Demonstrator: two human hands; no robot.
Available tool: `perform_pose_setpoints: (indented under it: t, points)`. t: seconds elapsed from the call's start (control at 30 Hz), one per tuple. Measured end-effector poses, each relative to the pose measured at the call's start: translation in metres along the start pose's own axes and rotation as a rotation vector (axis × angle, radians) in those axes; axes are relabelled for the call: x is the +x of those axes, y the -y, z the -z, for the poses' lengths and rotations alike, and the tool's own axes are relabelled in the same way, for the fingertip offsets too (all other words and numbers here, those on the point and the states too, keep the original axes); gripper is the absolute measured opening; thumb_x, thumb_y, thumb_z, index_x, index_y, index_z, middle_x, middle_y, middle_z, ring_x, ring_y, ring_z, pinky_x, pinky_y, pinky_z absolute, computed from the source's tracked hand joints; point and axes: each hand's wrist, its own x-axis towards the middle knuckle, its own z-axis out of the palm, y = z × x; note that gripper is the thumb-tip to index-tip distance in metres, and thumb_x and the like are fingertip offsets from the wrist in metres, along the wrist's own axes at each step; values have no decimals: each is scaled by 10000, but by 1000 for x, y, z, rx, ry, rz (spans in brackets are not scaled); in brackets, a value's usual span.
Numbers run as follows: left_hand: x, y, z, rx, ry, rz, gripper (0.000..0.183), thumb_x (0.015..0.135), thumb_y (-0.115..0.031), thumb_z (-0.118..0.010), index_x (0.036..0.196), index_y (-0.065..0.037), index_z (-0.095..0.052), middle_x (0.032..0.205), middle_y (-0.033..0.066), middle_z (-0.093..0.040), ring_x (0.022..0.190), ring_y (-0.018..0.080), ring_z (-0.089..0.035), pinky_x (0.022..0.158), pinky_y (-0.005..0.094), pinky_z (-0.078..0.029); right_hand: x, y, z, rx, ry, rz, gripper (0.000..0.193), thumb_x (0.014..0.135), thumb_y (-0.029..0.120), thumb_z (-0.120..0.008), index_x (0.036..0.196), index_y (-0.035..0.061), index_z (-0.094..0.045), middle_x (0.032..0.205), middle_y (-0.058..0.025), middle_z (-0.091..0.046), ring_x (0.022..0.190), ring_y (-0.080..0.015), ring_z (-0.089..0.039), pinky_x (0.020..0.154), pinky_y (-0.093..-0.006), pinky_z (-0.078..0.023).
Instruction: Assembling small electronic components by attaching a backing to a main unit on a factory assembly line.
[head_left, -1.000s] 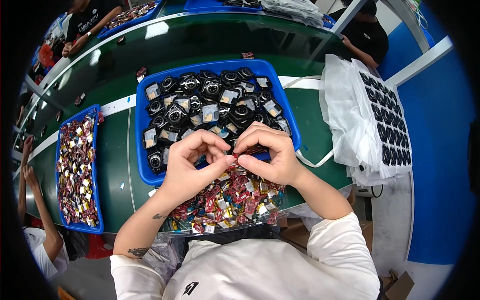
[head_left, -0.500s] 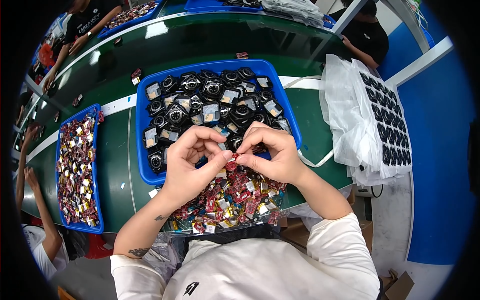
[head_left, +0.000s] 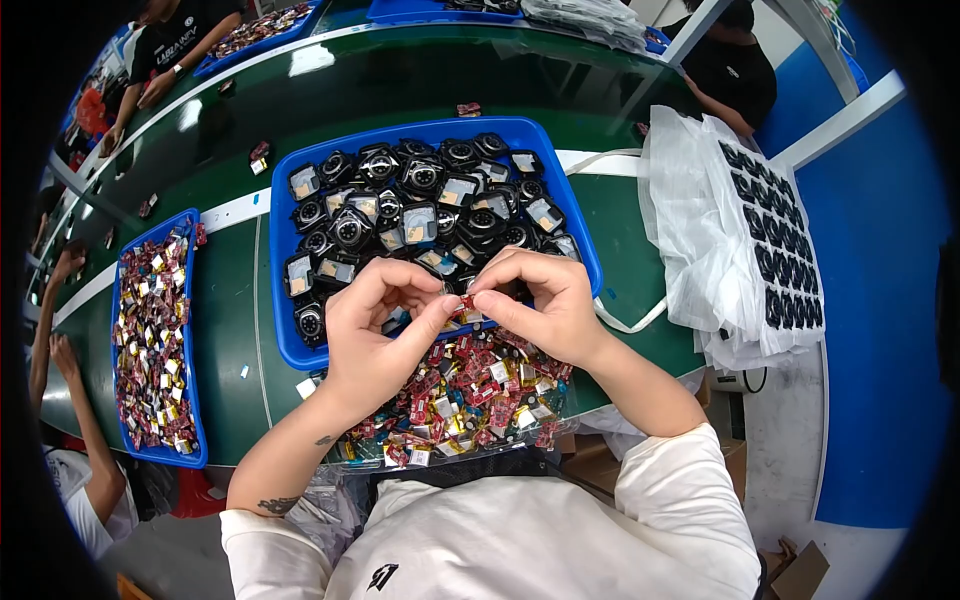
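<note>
Pinching a small red part (head_left: 466, 304) between thumbs and forefingers, the left hand (head_left: 372, 325) and right hand (head_left: 560, 308) meet above the near side of a blue tray (head_left: 279, 240) holding black watch cases (head_left: 422, 175). Nearer lies a pile of red parts (head_left: 480, 385); a narrower blue tray (head_left: 200, 430) sits left.

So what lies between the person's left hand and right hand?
In the head view, a small red piece sits between the fingertips of the left hand and right hand.
</note>
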Motion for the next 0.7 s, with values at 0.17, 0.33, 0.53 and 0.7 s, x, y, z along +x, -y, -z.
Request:
perform_pose_setpoints:
  t: [0.17,0.33,0.53,0.7]
  points:
    - [-2,-5,-6,-5,61,1,195,799,41,-658,966,31,-559,836,63,-622,741,85,-620,610,197,-501,-1,0,0,35,-31,28,73,823,45,-655,866,-13,-653,808,-38,-635,645,-45,-554,560,-193,-432]
    - [4,-10,-2,269,209,-250,167,740,62,-640,895,14,-678,819,118,-647,706,178,-635,626,244,-504,-1,4,-2,228,-51,-92,104,849,49,-636,914,-32,-634,833,-44,-639,672,-73,-581,622,-211,-483]
    - [4,-12,-3,363,141,-336,284,688,29,-703,970,0,-679,844,117,-642,741,208,-620,641,288,-497,5,5,-6,214,-216,-45,84,842,67,-654,873,-5,-622,860,-34,-604,789,-83,-575,658,-224,-479]
    - [2,-11,1,459,-17,-313,232,678,29,-751,895,10,-671,827,105,-640,666,127,-578,545,222,-446,2,13,1,-63,30,46,87,773,86,-708,791,14,-664,775,-48,-620,662,-86,-549,569,-211,-422]
